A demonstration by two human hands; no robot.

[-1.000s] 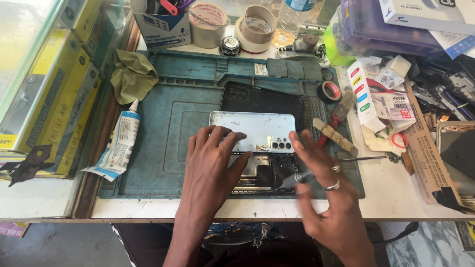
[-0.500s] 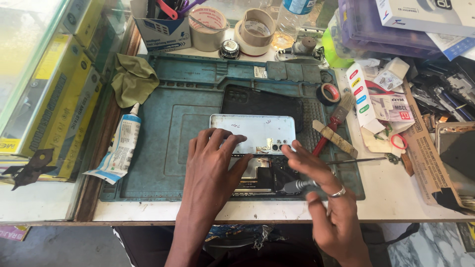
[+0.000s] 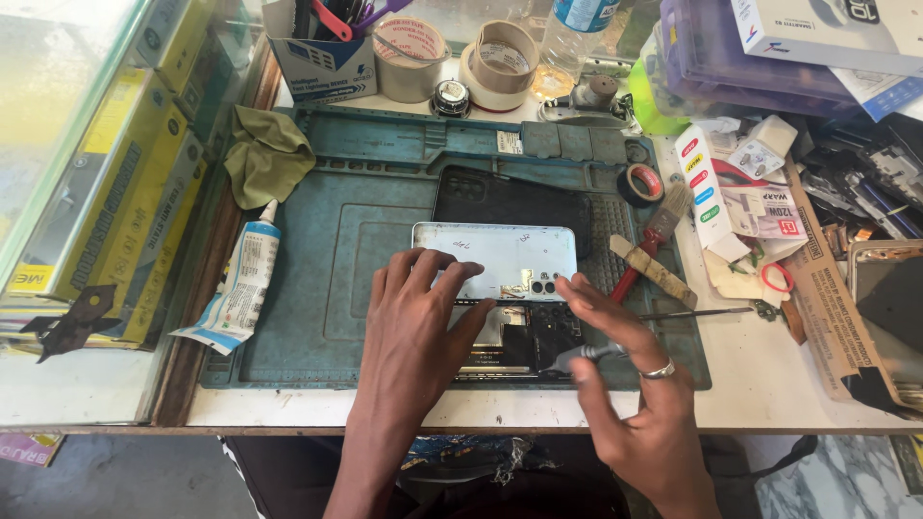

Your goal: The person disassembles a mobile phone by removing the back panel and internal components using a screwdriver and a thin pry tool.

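1. Since half a second ago the right hand [image 3: 630, 384] has drawn back toward the table's near edge, its index finger sliding off the pale back cover [image 3: 495, 259] to just beside that cover's right corner; the left hand [image 3: 415, 322] has stayed put.
2. Nearest the camera, the right hand is spread fairly wide, with a ring on one finger, and a grey-handled screwdriver [image 3: 582, 356] lies under its palm and thumb (whether it is truly gripped I cannot tell).
3. Left hand lies flat and open, fingers splayed, fingertips pressing on the near edge of the pale back cover.
4. Under both hands sits an opened phone [image 3: 519, 336], its dark insides showing, partly covered by the pale back cover, all on the teal work mat [image 3: 327, 279].
5. Just beyond, a black panel [image 3: 510, 197] lies flat on the mat, touching the cover's far edge.
6. To the right rest a red-handled brush [image 3: 649, 240] and a small tape roll [image 3: 639, 183].
7. At the left, a glue tube [image 3: 240, 284] and an olive cloth [image 3: 269, 154].
8. Farthest off stand two larger tape rolls [image 3: 457, 58] and a tool box [image 3: 322, 58].
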